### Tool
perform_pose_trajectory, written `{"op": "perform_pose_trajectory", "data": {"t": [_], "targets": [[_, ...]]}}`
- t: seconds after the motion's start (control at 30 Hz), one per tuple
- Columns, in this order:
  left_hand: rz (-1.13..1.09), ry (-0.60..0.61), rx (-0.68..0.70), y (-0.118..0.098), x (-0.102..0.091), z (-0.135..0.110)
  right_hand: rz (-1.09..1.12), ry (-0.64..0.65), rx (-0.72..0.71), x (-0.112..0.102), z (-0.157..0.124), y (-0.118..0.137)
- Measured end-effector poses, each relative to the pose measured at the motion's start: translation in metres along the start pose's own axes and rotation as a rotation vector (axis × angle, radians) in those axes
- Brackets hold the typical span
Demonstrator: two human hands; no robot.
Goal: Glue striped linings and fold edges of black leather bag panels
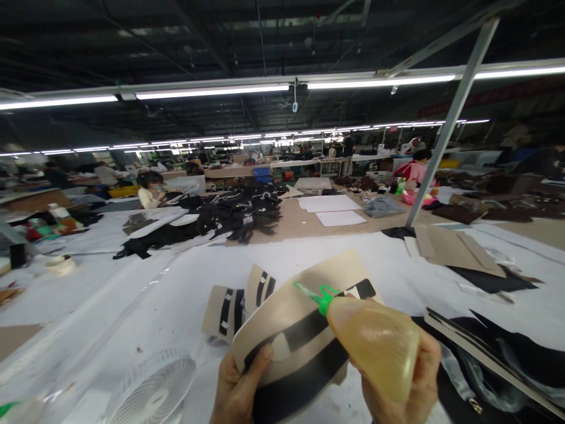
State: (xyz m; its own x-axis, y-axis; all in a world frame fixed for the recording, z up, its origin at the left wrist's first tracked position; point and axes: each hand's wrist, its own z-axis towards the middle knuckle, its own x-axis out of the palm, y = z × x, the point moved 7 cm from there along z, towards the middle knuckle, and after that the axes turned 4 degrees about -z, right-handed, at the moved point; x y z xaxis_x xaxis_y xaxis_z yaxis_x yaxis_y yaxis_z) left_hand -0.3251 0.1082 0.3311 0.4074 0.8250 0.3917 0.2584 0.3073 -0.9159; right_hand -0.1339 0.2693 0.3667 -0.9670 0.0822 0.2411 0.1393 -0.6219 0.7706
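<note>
My left hand grips the lower left edge of a curved beige panel with black strips across it, thumb on top. My right hand is wrapped around a soft squeeze bottle of yellowish liquid, probably glue. Its green nozzle points left, with the tip over the panel's upper beige part; whether it touches cannot be seen. Behind the panel, two smaller beige pieces with black strips stand on the white table.
A white fan sits at lower left. Black pieces with a metal clip lie at lower right, below beige sheets. A slanted metal post rises at right. Black material is heaped on the far table; people work beyond.
</note>
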Motion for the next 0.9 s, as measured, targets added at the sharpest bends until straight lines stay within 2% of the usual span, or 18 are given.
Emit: {"op": "perform_pose_trajectory", "data": {"t": [0.07,0.17,0.3,0.43,0.63,0.8,0.9], "targets": [[-0.004,-0.016,0.005,0.0,-0.004,0.001,-0.035,-0.096,-0.021,-0.005,0.008,-0.005],[0.007,-0.057,0.015,0.001,-0.016,0.003,-0.068,-0.207,0.051,-0.008,0.026,-0.025],[0.055,-0.088,0.067,-0.001,-0.029,0.006,-0.034,-0.224,0.146,-0.005,0.046,-0.048],[0.069,-0.104,0.067,-0.003,-0.034,0.005,-0.032,-0.243,0.171,-0.004,0.053,-0.051],[0.028,-0.071,-0.013,0.0,-0.027,0.006,-0.054,-0.207,0.203,-0.002,0.044,-0.05],[-0.014,0.083,-0.064,0.007,-0.009,0.012,-0.035,-0.127,0.165,0.006,0.021,-0.046],[-0.024,0.11,-0.063,0.01,-0.001,0.014,-0.042,-0.071,0.116,0.014,0.005,-0.032]]}}
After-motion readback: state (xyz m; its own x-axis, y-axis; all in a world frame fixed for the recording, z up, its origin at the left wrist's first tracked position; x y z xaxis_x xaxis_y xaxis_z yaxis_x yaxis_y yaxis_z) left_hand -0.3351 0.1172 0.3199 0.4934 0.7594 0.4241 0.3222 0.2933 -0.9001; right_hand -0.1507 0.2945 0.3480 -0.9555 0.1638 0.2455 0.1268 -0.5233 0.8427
